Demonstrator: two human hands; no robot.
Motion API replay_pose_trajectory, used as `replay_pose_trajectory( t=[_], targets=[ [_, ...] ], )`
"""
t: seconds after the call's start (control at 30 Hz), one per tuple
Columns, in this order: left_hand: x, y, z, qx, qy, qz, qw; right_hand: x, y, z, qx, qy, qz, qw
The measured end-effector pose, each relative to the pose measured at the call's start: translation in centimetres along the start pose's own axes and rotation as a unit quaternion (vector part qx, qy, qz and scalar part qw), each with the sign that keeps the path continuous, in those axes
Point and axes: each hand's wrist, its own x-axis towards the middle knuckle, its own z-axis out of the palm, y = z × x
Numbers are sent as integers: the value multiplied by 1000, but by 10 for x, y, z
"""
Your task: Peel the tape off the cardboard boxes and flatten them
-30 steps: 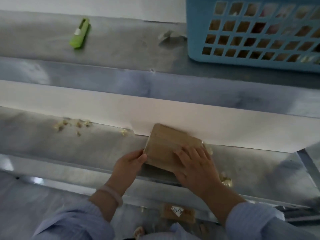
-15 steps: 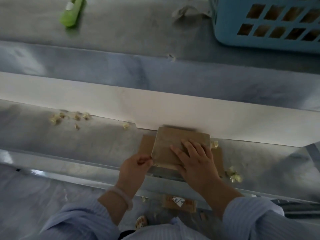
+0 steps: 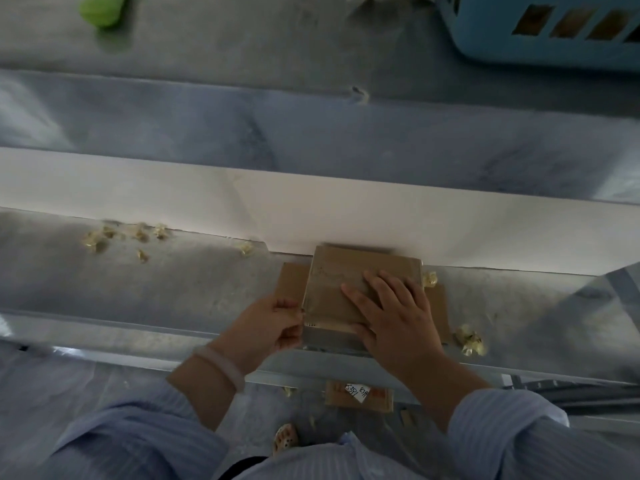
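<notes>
Trouble would most likely come from the pull. The small brown cardboard box (image 3: 332, 289) lies on a flat brown cardboard sheet (image 3: 292, 282) close to the front edge of the grey metal tabletop (image 3: 173, 289), and cardboard on cardboard probably slides easily. The right hand (image 3: 394, 317) lies flat on the box's top, fingers straight, pressing down. The left hand (image 3: 273, 323) has thumb and fingertips pinched at the box's near left corner; whether they hold a tape end or the cardboard edge is too small to tell. A hard tug towards the body, if the press is too light, could drag the box over the edge to the floor, where a labelled brown cardboard piece (image 3: 358, 396) already lies. A steep pull could also snap the tape or strip the paper face. Crumpled yellowish tape scraps (image 3: 469, 339) nearby could stick to the fingers. The blue plastic lattice basket (image 3: 502, 46) at the far right shows brownish shapes through its holes; what they are cannot be told.
</notes>
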Motion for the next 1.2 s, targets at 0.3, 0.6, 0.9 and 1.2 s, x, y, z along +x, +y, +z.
replay_pose_trajectory(
  t=[0.3,0.6,0.9,1.2],
  targets=[
    [17,16,-20,301,53,299,904,0,-2,0,22,14,12,1000],
    [39,14,-25,412,104,430,797,1,-4,-3,36,32,20,999],
    [49,24,-8,202,109,316,921,0,-5,0,33,41,23,998],
    [39,8,-14,569,37,508,646,3,-12,-5,86,42,46,994]
  ],
)
